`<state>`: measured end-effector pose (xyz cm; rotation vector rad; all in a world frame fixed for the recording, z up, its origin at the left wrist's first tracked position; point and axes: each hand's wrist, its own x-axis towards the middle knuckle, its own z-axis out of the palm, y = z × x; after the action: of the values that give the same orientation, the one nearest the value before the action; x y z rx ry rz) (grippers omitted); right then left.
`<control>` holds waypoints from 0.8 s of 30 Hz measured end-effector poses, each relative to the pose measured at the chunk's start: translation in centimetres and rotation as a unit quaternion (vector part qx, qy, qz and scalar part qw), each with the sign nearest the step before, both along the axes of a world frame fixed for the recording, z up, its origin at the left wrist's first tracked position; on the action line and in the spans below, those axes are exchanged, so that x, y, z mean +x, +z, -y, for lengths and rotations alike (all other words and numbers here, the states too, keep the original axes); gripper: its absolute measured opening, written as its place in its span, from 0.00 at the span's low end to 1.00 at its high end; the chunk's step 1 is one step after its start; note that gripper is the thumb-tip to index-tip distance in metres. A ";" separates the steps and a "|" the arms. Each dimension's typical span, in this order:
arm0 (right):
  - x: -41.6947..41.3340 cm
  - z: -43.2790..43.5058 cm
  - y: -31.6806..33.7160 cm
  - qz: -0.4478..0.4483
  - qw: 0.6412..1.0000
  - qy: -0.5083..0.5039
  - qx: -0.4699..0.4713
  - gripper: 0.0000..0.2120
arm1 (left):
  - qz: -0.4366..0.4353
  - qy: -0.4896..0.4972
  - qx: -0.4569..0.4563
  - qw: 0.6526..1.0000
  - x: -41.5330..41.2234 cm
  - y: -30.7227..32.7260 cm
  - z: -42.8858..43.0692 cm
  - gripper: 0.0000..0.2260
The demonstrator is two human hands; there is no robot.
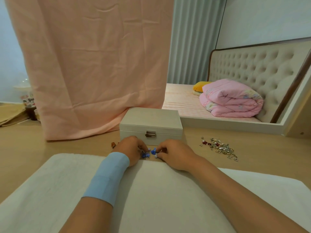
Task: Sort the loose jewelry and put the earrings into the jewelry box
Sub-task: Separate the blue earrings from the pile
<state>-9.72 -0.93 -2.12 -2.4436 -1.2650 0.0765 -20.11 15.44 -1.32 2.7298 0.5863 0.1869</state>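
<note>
Bare worktop (25, 148) lies open to the left; on the right a loose jewelry pile (220, 147) sits well apart from the hands. One closed jewelry box (151, 125) stands just beyond them, at the white cloth's (151, 199) far edge. The left hand (130, 149) and right hand (175, 153), knuckles up, each pinch a small blue earring (146, 155), the two grips nearly touching.

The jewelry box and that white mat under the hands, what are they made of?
The jewelry box looks covered in cream faux leather, matte with a faint grain, with a shiny metal clasp. The white mat looks like soft, fuzzy cloth, perhaps a towel.
</note>
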 end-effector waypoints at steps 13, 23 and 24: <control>-1.7 -4.2 -0.2 -0.011 1.000 -0.013 -0.007 0.14 | 0.009 0.048 -0.022 0.999 -0.4 -1.1 -1.9 0.11; -0.1 -1.3 1.5 -0.048 0.998 -0.006 0.037 0.12 | 0.125 0.037 -0.001 0.992 -0.6 0.3 0.5 0.09; 0.5 -0.3 1.8 -0.052 0.998 -0.010 0.045 0.08 | 0.144 0.017 -0.027 0.989 -0.4 0.5 1.5 0.08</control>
<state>-9.21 -0.59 -0.30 -2.3438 -1.1749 0.1359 -20.47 13.98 -0.84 2.5755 0.5443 0.5549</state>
